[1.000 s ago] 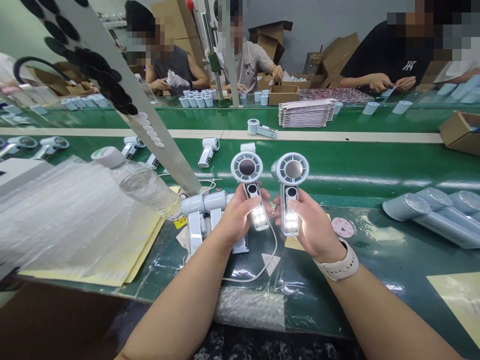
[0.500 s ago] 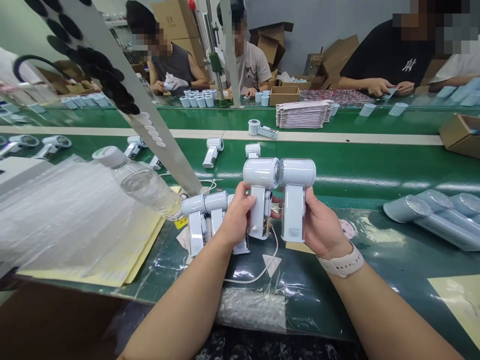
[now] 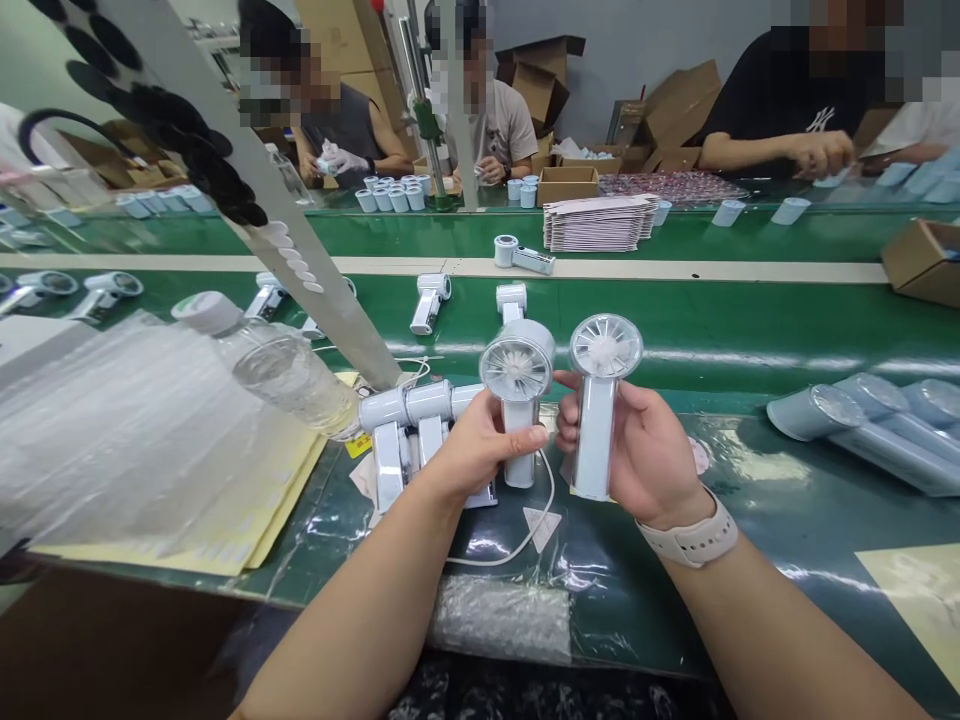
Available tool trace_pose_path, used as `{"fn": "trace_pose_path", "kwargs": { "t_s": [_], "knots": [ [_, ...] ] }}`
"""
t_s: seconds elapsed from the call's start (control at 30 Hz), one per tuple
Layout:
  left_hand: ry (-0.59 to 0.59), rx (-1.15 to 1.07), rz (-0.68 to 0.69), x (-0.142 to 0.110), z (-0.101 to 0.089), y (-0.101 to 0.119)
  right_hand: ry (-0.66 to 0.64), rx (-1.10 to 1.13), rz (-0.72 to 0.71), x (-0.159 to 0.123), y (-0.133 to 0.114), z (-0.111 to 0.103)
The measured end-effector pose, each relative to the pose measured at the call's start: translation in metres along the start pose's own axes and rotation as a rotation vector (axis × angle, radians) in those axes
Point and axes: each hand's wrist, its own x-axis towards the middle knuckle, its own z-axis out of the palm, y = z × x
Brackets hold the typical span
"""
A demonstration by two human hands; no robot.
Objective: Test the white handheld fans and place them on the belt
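My left hand (image 3: 484, 440) is closed round the handle of a pale blue handheld fan (image 3: 519, 372), its round grille turned toward me. A second handheld fan (image 3: 598, 430) stands upright in my right hand (image 3: 645, 450), fingers behind the handle, its clear grille also facing me. The two fans are side by side with a small gap between them. Left of my left hand, several like fans (image 3: 394, 455) lie in a row on the bench, partly hidden by that hand. A white cable (image 3: 551, 500) curves below the held fans.
A plastic bottle (image 3: 281, 365) leans by a bubble-wrap stack (image 3: 172, 440) at left, beside a slanted post (image 3: 300, 240). More fans (image 3: 430, 302) lie on the green conveyor (image 3: 712, 330). Blue cylindrical parts (image 3: 862, 420) lie at right. Several people work across the line.
Both fans have been turned so that their grilles face me instead of their sides. The right fan has shifted slightly right, widening the gap. A co-worker's hand at far right has moved rightward.
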Motion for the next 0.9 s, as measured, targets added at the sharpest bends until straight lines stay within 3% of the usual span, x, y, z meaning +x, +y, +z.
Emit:
{"fn": "trace_pose_path", "kwargs": {
  "t_s": [0.2, 0.43, 0.7, 0.9],
  "knots": [
    [0.077, -0.057, -0.036, 0.002, 0.000, -0.001, -0.095, -0.100, -0.001, -0.001, 0.002, -0.003],
    [0.015, -0.180, 0.009, 0.002, -0.002, 0.002, -0.089, -0.158, -0.129, 0.002, 0.001, -0.012],
    [0.039, -0.113, 0.019, 0.002, -0.002, 0.000, 0.037, -0.164, -0.297, 0.008, 0.003, -0.018],
    [0.038, 0.009, 0.077, 0.001, -0.003, 0.001, 0.064, -0.210, -0.303, 0.012, 0.005, -0.017]
  ]
}}
